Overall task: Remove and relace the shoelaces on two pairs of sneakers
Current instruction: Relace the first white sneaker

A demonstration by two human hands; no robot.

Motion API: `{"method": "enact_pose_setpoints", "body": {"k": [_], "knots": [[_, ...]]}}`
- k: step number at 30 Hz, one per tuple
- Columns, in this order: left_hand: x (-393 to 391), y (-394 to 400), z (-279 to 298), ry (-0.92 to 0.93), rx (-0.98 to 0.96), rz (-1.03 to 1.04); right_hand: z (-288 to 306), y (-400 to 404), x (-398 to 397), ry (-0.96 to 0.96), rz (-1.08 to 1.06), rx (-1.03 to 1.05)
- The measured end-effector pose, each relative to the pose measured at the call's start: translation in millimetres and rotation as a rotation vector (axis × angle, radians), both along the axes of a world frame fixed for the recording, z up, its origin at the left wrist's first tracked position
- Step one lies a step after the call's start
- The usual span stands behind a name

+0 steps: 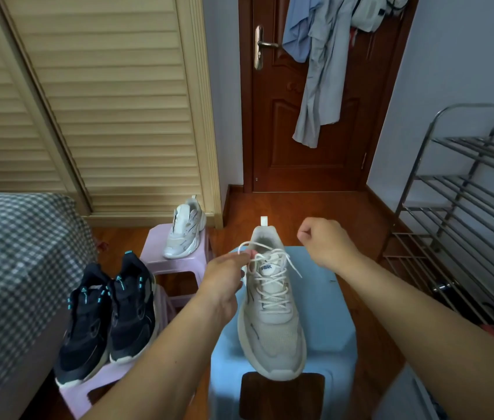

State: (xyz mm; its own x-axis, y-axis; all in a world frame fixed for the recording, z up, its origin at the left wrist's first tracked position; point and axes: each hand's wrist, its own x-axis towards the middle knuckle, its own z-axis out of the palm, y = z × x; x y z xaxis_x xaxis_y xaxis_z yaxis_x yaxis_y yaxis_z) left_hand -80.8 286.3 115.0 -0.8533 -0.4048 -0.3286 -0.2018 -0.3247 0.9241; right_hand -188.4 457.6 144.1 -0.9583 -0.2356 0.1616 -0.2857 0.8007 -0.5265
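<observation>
So we're sitting over a beige sneaker (271, 316) that's resting on a light blue stool (330, 322), toe pointing back at us and heel toward the door (309, 116). It's laced all the way up, with the cream shoelace (270, 286) crossing over the tongue and loose loops flopping around the top eyelets.

Our left hand (224, 277) is pinching the lace near the top of the shoe, on the left side of the tongue, fingertips closed on it. Our right hand (327, 244) is hovering up and to the right of the heel, fingers curled into a loose fist. We can't really tell if there's a lace end in there; one loose end is dangling down the right side of the shoe, apart from that hand.

The matching beige sneaker (185, 228) is sitting on a pink stool (176, 259) further back on the left. The pair of black sneakers (109, 319) with teal accents is parked side by side on another pink stool (100, 386) closer to us, right next to a checkered bed cover (12, 268). There's a metal shoe rack (464, 213) standing along the right wall.
</observation>
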Motion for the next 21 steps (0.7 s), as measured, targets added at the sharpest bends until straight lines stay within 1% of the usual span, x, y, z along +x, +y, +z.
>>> {"method": "enact_pose_setpoints", "body": {"k": [2, 3, 4, 5, 8, 9, 12, 15, 19, 20, 21], "knots": [[3.2, 6.3, 2.0, 0.018, 0.008, 0.010, -2.2, -9.4, 6.2, -0.207, 0.051, -0.197], [2.9, 8.1, 1.1, 0.028, -0.005, 0.008, -2.5, -14.6, 8.5, -0.331, 0.079, -0.259], [3.3, 9.7, 1.1, 0.034, -0.012, 0.015, -1.8, -19.9, 11.5, -0.404, 0.111, -0.242], [3.5, 10.7, 1.7, 0.035, -0.011, 0.027, 2.0, -25.1, 14.2, -0.427, 0.141, -0.179], [3.9, 9.8, 2.0, 0.048, 0.026, 0.032, 16.6, -34.7, 14.0, -0.320, 0.223, 0.160], [4.4, 9.5, 2.1, 0.057, 0.039, 0.030, 20.1, -35.6, 10.7, -0.318, 0.249, 0.252], [6.7, 9.4, 2.8, 0.065, 0.034, 0.029, 30.9, -36.0, 9.9, -0.344, 0.379, 0.385], [11.2, 8.9, -0.1, 0.049, 0.008, -0.010, 38.3, -32.4, 9.3, -0.282, 0.498, 0.425], [20.8, 6.1, -6.3, 0.027, 0.002, -0.036, 32.9, -20.5, 8.2, -0.342, 0.629, 0.308], [22.6, 4.8, -6.6, 0.043, -0.045, -0.038, 28.0, -18.2, 9.1, -0.336, 0.635, 0.298], [22.7, 2.8, -7.2, 0.070, -0.146, -0.044, 22.0, -17.4, 9.7, -0.310, 0.635, 0.305]]}}
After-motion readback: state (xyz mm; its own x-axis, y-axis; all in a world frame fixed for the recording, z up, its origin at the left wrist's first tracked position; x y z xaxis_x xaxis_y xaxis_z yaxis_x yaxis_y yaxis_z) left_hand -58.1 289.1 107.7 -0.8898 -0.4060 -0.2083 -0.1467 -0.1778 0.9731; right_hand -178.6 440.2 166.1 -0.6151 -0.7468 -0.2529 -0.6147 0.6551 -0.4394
